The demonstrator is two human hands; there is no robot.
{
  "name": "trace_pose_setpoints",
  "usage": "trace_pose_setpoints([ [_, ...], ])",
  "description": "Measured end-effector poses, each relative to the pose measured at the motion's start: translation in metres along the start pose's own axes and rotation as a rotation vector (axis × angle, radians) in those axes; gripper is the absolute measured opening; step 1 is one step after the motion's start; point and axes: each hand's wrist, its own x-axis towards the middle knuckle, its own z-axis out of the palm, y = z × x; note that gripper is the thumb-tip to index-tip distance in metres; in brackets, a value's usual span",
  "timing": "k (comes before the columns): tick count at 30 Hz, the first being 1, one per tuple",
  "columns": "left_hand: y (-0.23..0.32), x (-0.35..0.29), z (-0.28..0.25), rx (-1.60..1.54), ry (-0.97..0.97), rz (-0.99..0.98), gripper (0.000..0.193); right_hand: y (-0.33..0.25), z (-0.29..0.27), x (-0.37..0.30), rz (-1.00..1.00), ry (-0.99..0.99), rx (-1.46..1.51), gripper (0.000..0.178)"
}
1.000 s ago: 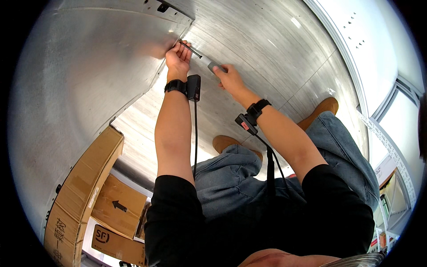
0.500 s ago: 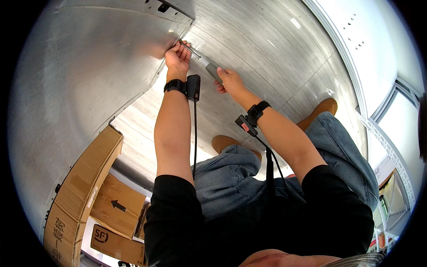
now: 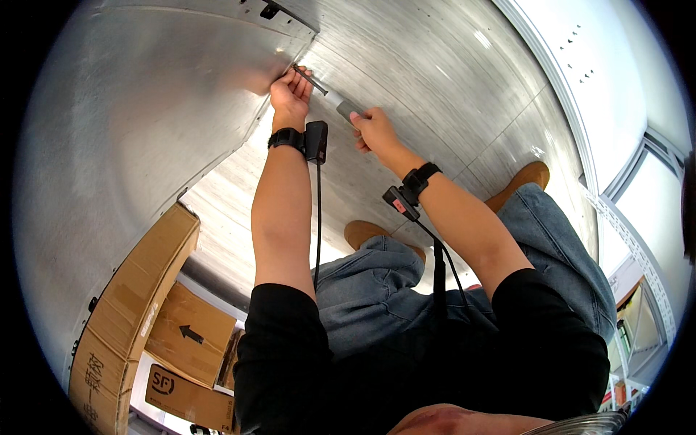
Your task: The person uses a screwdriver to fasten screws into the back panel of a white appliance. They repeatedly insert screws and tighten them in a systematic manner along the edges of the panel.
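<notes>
My right hand [image 3: 375, 130] is closed round the grey handle of a screwdriver [image 3: 349, 110], which has a paler collar at its front. Its long dark shaft slants up and left to the lower edge of a large metal panel [image 3: 174, 94]. At that edge my left hand [image 3: 291, 93], palm up, has its fingers curled about the front end of the shaft. What sits right at the tip, perhaps a fastener, is too small and covered to tell. Both wrists wear black straps with small black boxes and cables.
Cardboard boxes [image 3: 190, 330] stand at the lower left beside the panel. Underfoot is a grey wood-look floor [image 3: 435, 80]. A white cabinet or wall panel [image 3: 616, 80] curves along the right, with shelving [image 3: 631, 326] below it. My brown shoes [image 3: 528, 181] rest on the floor.
My right hand and the screwdriver handle have shifted very slightly. The left hand stays at the panel edge, and the shaft's tip is still there.
</notes>
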Motion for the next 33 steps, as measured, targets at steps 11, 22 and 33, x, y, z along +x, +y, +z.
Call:
trace_pose_setpoints([
  [11, -0.004, 0.002, 0.000, 0.021, 0.003, -0.001, 0.015, 0.002, -0.004, 0.001, 0.028, -0.040, 0.032, 0.051],
  [22, -0.008, 0.006, 0.000, 0.022, -0.007, 0.012, 0.015, 0.000, -0.001, -0.003, -0.047, 0.048, 0.035, 0.051],
  [33, -0.005, 0.003, 0.000, -0.013, 0.012, 0.009, 0.015, 0.002, 0.001, 0.000, -0.012, 0.044, 0.121, 0.046],
])
